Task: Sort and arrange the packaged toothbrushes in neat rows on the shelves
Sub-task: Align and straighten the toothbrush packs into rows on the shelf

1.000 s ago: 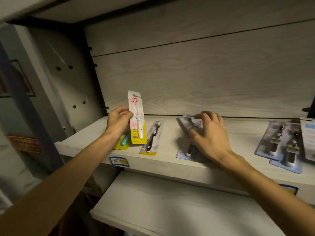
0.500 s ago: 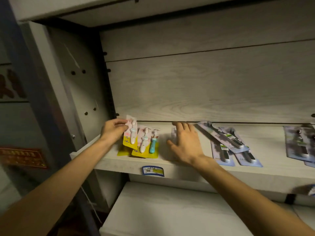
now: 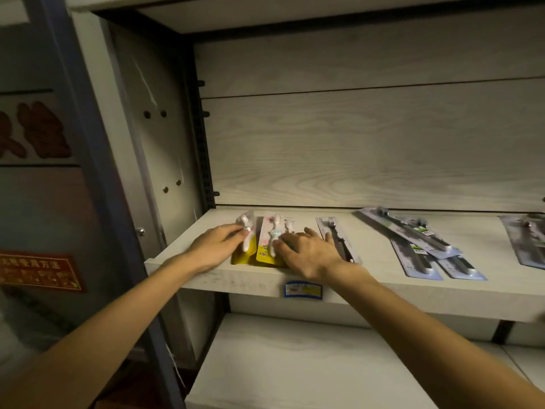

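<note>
On the upper shelf [image 3: 368, 286] near its left end lie yellow-backed children's toothbrush packs [image 3: 267, 246], overlapping side by side. My left hand [image 3: 216, 246] rests on the leftmost pack [image 3: 247, 231], fingers pinching its edge. My right hand [image 3: 309, 252] lies flat, fingers spread, over the right part of this group. Just right of that hand lies a clear pack with a dark toothbrush [image 3: 337, 240]. Further right, several blue-backed packs with dark brushes [image 3: 418, 243] lie fanned and crossed. Another such pack [image 3: 528, 240] shows at the right edge.
A blue price tag [image 3: 303, 290] is stuck on the shelf's front edge. A lower shelf [image 3: 295, 364] juts out below. The cabinet's side wall [image 3: 153, 143] with peg holes stands left, a wood-grain back panel [image 3: 368, 149] behind. A red sign [image 3: 38, 273] hangs far left.
The pink-and-yellow pack held upright in my left hand has been laid down among the yellow packs. My right hand left the blue packs and moved left onto the yellow group.
</note>
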